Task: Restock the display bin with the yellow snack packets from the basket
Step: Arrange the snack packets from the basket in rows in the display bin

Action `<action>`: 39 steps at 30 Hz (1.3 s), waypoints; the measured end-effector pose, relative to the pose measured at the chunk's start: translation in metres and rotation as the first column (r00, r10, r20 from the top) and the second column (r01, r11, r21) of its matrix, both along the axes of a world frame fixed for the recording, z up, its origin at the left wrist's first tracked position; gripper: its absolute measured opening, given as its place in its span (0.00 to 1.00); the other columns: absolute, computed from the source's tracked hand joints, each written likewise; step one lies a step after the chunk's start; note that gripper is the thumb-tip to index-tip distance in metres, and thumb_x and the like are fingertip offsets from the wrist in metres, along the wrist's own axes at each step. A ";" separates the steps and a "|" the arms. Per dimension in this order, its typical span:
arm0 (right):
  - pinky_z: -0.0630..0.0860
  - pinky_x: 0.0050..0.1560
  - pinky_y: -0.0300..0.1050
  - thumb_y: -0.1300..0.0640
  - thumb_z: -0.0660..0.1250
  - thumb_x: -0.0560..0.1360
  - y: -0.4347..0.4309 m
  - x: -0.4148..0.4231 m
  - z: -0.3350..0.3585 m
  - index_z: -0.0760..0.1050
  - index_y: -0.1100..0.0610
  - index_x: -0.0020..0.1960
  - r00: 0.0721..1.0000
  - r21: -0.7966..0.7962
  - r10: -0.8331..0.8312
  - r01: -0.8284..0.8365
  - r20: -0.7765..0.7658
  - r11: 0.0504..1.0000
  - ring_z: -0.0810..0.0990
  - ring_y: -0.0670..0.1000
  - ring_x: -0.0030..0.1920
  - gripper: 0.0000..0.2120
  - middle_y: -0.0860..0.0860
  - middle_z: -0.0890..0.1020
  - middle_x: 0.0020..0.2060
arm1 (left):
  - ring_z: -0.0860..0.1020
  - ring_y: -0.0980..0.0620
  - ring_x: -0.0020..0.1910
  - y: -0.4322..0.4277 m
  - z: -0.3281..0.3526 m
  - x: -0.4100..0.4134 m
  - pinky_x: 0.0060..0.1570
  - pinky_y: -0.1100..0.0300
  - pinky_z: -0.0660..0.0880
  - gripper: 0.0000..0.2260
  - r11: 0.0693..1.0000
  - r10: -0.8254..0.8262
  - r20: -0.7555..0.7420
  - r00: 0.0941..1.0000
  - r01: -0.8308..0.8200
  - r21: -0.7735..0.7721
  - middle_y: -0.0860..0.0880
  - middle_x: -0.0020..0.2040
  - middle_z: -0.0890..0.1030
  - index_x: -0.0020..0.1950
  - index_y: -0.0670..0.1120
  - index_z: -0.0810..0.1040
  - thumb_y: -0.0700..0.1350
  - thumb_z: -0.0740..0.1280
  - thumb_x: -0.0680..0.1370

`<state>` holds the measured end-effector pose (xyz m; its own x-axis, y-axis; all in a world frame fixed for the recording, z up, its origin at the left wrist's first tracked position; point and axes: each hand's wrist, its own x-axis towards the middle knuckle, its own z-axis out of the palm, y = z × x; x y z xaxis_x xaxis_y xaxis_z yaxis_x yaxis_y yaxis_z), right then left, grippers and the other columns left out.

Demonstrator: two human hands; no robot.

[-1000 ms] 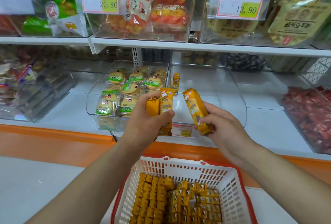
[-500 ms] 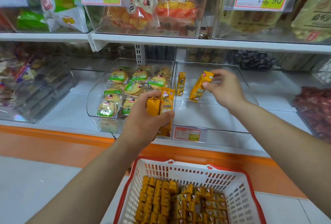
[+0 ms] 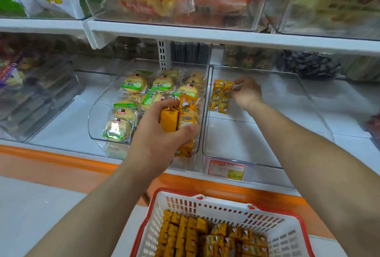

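Observation:
My right hand (image 3: 245,92) reaches deep into the clear display bin (image 3: 242,163) and pinches a yellow snack packet (image 3: 226,97), setting it beside another yellow packet (image 3: 216,95) at the bin's back left. In front of the neighbouring bin, my left hand (image 3: 158,139) grips a bundle of yellow packets (image 3: 181,121). Below, the white and red basket (image 3: 207,202) holds several more yellow packets (image 3: 195,234).
A clear bin of green-labelled round cakes (image 3: 131,108) stands left of the display bin. A white shelf (image 3: 205,35) with bagged snacks runs overhead. An orange ledge (image 3: 61,158) edges the counter. A price tag (image 3: 226,169) hangs on the display bin's front.
My right hand has carried its packet from in front of the bin to the back left, next to the packet there. The left hand has kept its bundle. The view has moved closer.

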<state>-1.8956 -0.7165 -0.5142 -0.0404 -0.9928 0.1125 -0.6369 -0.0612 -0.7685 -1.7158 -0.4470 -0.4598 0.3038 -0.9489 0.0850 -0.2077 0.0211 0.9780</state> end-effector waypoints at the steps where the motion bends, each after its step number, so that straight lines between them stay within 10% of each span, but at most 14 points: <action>1: 0.71 0.46 0.38 0.58 0.77 0.70 -0.001 0.001 -0.003 0.76 0.54 0.56 1.000 0.009 -0.013 0.013 -0.001 1.000 0.80 0.52 0.47 0.16 0.54 0.84 0.51 | 0.83 0.64 0.42 -0.001 0.000 0.001 0.34 0.69 0.79 0.20 1.000 0.003 0.002 1.000 -0.003 -0.002 0.71 0.44 0.80 0.57 0.64 0.72 0.48 0.77 0.74; 10: 0.72 0.51 0.42 0.52 0.75 0.73 0.040 -0.016 0.016 0.77 0.57 0.58 0.996 0.024 0.044 -0.043 -0.078 0.999 0.79 0.55 0.55 0.17 0.54 0.81 0.52 | 0.84 0.63 0.41 0.004 0.005 -0.002 0.33 0.68 0.80 0.21 1.000 0.001 -0.007 1.000 -0.001 -0.003 0.70 0.42 0.81 0.61 0.62 0.72 0.46 0.77 0.74; 15: 0.74 0.40 0.40 0.56 0.76 0.72 0.148 -0.041 0.059 0.79 0.51 0.45 0.958 0.049 0.265 -0.272 0.112 0.961 0.80 0.48 0.39 0.07 0.46 0.82 0.40 | 0.83 0.63 0.39 0.014 0.014 -0.018 0.31 0.71 0.77 0.22 0.999 -0.041 -0.030 0.999 0.041 -0.003 0.60 0.41 0.84 0.62 0.60 0.73 0.45 0.77 0.74; 24: 0.80 0.41 0.43 0.51 0.67 0.80 0.279 -0.075 0.085 0.71 0.40 0.70 0.740 0.128 0.363 -0.515 0.567 0.848 0.86 0.52 0.45 0.20 0.52 0.84 0.48 | 0.83 0.60 0.40 0.046 0.030 -0.073 0.40 0.68 0.79 0.23 0.941 -0.338 0.083 0.937 0.339 -0.002 0.61 0.43 0.84 0.64 0.57 0.76 0.45 0.79 0.73; 32: 0.77 0.35 0.41 0.58 0.72 0.75 0.278 -0.092 0.092 0.81 0.51 0.51 0.721 0.064 0.321 -0.451 0.614 0.890 0.83 0.50 0.39 0.05 0.50 0.84 0.42 | 0.84 0.54 0.37 0.058 0.030 -0.083 0.36 0.60 0.83 0.21 0.939 -0.342 0.000 0.940 0.341 0.044 0.51 0.44 0.83 0.62 0.54 0.78 0.47 0.79 0.71; 39: 0.81 0.35 0.42 0.55 0.78 0.59 0.273 -0.100 0.093 0.73 0.56 0.41 0.639 0.088 0.210 -0.401 0.740 0.912 0.86 0.55 0.41 0.17 0.58 0.85 0.44 | 0.86 0.53 0.38 0.050 0.030 -0.064 0.34 0.64 0.80 0.13 0.976 -0.205 -0.128 0.970 0.213 0.048 0.54 0.38 0.86 0.59 0.51 0.80 0.45 0.76 0.75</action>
